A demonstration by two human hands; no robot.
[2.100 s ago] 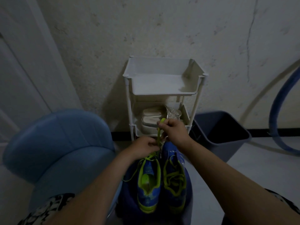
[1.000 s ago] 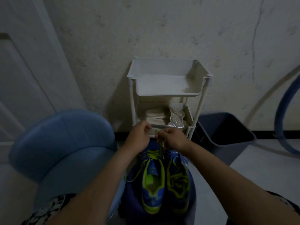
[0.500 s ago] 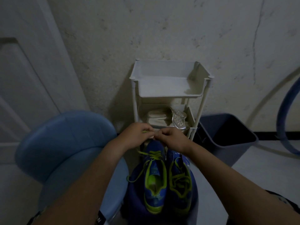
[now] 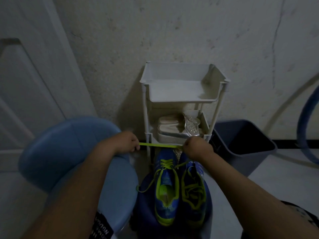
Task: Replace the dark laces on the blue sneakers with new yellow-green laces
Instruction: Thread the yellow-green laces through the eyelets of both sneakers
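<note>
Two blue sneakers stand side by side on a dark blue stool [image 4: 146, 213], toes pointing away from me. The left sneaker [image 4: 166, 190] has yellow-green lace threaded near the toe, with loose ends trailing left. The right sneaker [image 4: 194, 192] carries loose yellow-green lacing over its tongue. A yellow-green lace [image 4: 160, 145] is stretched level between my hands above the toes. My left hand [image 4: 126, 143] pinches its left end, and my right hand [image 4: 196, 148] pinches the other end. No dark lace shows.
A white two-tier rack [image 4: 183, 94] stands against the wall just behind the sneakers, with pale shoes [image 4: 174, 130] on its lower shelf. A light blue chair [image 4: 69, 152] is at left, a grey bin [image 4: 241, 137] at right, a blue hoop [image 4: 305, 128] far right.
My hands were together over the toes half a second ago. They have now drawn apart sideways, pulling the yellow-green lace taut between them. The view has shifted slightly.
</note>
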